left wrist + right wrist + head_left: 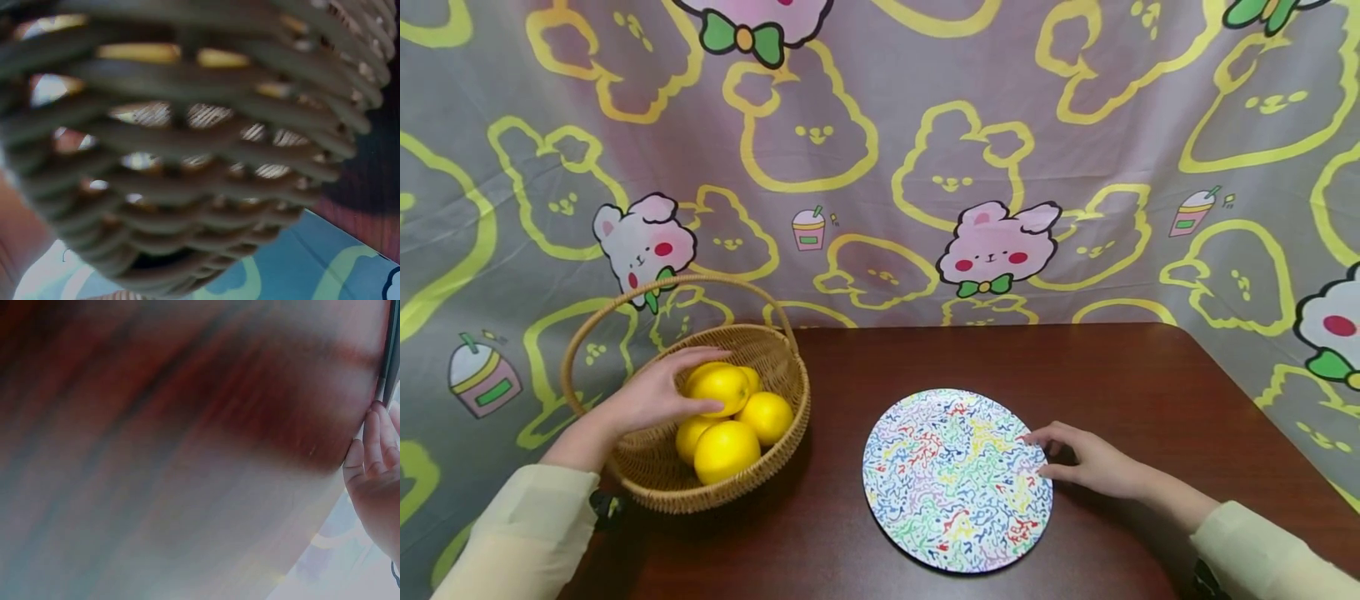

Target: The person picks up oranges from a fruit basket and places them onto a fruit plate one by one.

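Note:
Inside the wicker basket (801,379), my left hand (658,387) reaches over the rim and grips the top lemon (721,385), thumb along its near side and fingers over its far side. Several more yellow lemons (727,452) lie under and beside it. To the right, a round board (955,479) with a multicoloured squiggle pattern lies flat on the table. My right hand (1093,461) rests at its right edge, with thumb and fingertips touching the rim. In the right wrist view the fingers (372,440) are fairly straight. Basket weave (187,137) fills most of the left wrist view, hiding the left hand.
The dark reddish-brown table (857,367) carries the basket on the left and the board in the middle. The basket's tall arched handle (700,277) rises behind the left hand. A patterned cloth (880,167) hangs behind the table and along its sides.

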The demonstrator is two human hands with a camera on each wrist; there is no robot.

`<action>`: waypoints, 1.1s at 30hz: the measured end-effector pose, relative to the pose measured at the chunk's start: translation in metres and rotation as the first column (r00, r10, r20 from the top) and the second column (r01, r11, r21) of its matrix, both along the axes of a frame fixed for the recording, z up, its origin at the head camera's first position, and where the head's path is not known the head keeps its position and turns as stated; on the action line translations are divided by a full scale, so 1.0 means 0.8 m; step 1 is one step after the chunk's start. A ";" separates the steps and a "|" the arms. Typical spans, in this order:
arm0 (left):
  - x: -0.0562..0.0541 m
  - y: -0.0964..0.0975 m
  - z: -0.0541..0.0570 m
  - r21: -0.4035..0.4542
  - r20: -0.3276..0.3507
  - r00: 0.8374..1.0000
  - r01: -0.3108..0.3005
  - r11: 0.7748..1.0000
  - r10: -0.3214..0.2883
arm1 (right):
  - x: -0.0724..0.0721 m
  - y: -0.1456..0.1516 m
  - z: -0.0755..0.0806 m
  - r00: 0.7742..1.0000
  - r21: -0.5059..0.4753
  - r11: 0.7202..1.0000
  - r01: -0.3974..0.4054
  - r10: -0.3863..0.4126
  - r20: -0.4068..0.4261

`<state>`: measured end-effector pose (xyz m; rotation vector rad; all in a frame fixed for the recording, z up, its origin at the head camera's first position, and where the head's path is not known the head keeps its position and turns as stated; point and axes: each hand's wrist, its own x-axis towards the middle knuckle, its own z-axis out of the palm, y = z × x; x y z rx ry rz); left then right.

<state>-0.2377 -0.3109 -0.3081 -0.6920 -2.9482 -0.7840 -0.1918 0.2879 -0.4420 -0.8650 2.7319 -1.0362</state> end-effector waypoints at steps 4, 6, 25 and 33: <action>-0.002 -0.005 -0.004 -0.009 0.007 1.000 -0.015 1.000 0.015 | 0.000 -0.001 0.000 1.000 -0.007 1.000 -0.006 0.006 -0.009; -0.002 -0.007 -0.006 -0.016 0.018 1.000 -0.026 1.000 0.026 | 0.000 -0.001 -0.001 1.000 -0.005 1.000 -0.004 0.004 -0.008; -0.010 -0.013 -0.021 0.051 0.139 0.989 -0.055 0.997 0.048 | 0.000 -0.001 -0.001 1.000 0.002 1.000 0.010 -0.010 0.017; -0.016 -0.013 -0.026 0.054 0.151 0.988 -0.028 0.998 0.019 | -0.001 -0.001 0.000 0.999 0.014 1.000 0.023 -0.024 0.039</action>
